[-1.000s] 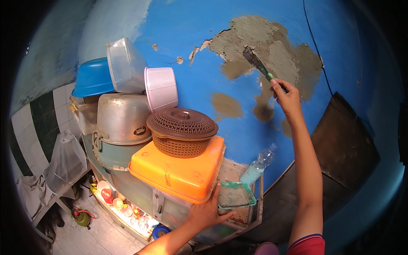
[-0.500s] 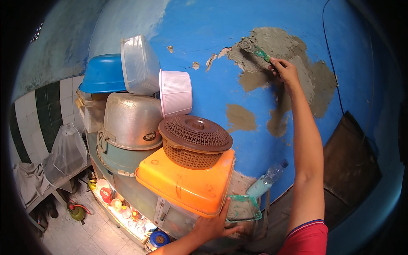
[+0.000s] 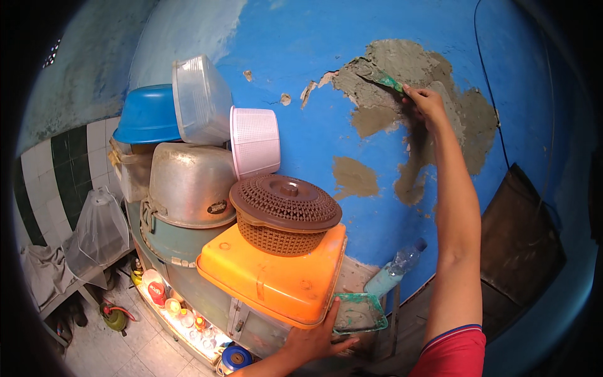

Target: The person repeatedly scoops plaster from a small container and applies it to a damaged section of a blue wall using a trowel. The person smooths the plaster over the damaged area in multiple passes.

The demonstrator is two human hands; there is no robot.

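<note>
My right hand grips a small green putty knife. Its blade, smeared with grey, lies against a patch of grey mortar on the blue wall. Down at the centre bottom, my left hand rests beside a green tray with wet grey mortar in it. Its thumb and a finger are spread around the tray's near left corner; the other fingers are hidden. A clear plastic bottle, holding something pale blue-green, leans behind the tray.
Left of the tray sits an upturned orange basin bearing a brown lidded basket. Stacked farther left are a metal pot, a pink basket, a clear tub and a blue basin. A black cable hangs down the wall.
The putty knife has shifted very slightly along the mortar patch, its handle a little lower and to the right. My left hand stays beside the tray. The whole view has shifted slightly.
</note>
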